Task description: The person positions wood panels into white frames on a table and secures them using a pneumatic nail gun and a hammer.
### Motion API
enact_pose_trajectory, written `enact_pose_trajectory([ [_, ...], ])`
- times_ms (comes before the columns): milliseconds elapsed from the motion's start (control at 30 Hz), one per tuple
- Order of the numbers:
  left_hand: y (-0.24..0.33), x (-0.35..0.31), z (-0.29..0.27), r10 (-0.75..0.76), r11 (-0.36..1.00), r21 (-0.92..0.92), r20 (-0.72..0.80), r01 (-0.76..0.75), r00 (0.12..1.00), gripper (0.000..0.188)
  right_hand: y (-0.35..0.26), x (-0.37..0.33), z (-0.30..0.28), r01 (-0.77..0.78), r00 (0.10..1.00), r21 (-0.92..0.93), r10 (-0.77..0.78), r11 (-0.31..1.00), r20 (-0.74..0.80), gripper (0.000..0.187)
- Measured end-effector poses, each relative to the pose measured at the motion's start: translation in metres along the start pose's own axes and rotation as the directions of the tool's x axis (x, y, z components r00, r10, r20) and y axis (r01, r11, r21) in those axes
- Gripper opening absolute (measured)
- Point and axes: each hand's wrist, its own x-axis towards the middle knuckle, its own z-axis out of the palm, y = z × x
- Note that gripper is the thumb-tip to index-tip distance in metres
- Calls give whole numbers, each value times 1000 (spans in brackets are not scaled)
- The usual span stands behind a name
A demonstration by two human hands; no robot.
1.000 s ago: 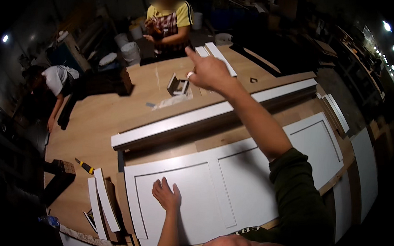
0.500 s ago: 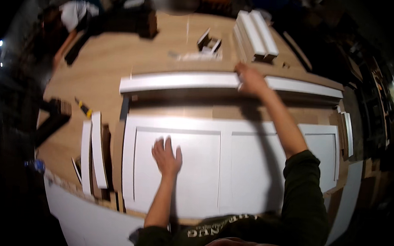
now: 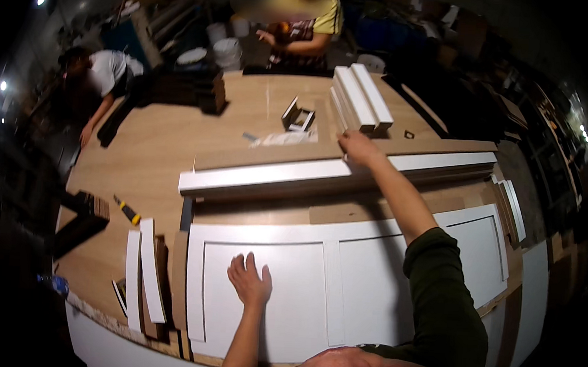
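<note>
A large white frame-and-panel door [image 3: 281, 287] lies flat in front of me. Over its left recessed field, my left hand [image 3: 250, 282] is spread with its fingers apart; whether the palm touches the surface I cannot tell. Beyond the panel runs a long white board [image 3: 268, 173] with brown sides. My right hand [image 3: 361, 149] reaches across and is closed over this board, right of its middle, with the fingertips toward the far edge. Behind it lies a long brown strip [image 3: 262, 156]. The right arm casts a shadow on the panel.
White strips [image 3: 141, 275] lie left of the panel, below a yellow-and-black utility knife [image 3: 129, 212]. Stacked white boards [image 3: 363, 97] and a small open bracket-like piece [image 3: 299, 115] sit farther back. Dark pieces [image 3: 185, 89] lie far left. Two people [image 3: 310, 33] are beyond the wooden tabletop [image 3: 147, 161].
The view has tilted up, so the table sits lower and a person across it shows more fully. My right hand stays on the long board; my left hand stays spread over the panel.
</note>
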Motion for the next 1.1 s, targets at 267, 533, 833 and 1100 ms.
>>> enact_pose_trajectory([
  [267, -7, -7, 5, 5, 1000, 22, 1, -5, 1000, 54, -13, -26, -51, 100, 988, 93, -110, 991, 106, 49],
  [533, 33, 16, -20, 85, 996, -9, -132, -87, 988, 48, -32, -112, -115, 239, 950, -23, -229, 971, 212, 41],
  [833, -6, -23, -3, 95, 970, -204, -194, -135, 976, 42, -103, -153, -147, 317, 940, 211, -336, 925, 59, 38],
  [1100, -14, -109, -174, -601, -452, -892, 282, -26, 748, 75, -193, -287, -200, 319, 904, 396, -403, 861, 147, 43],
])
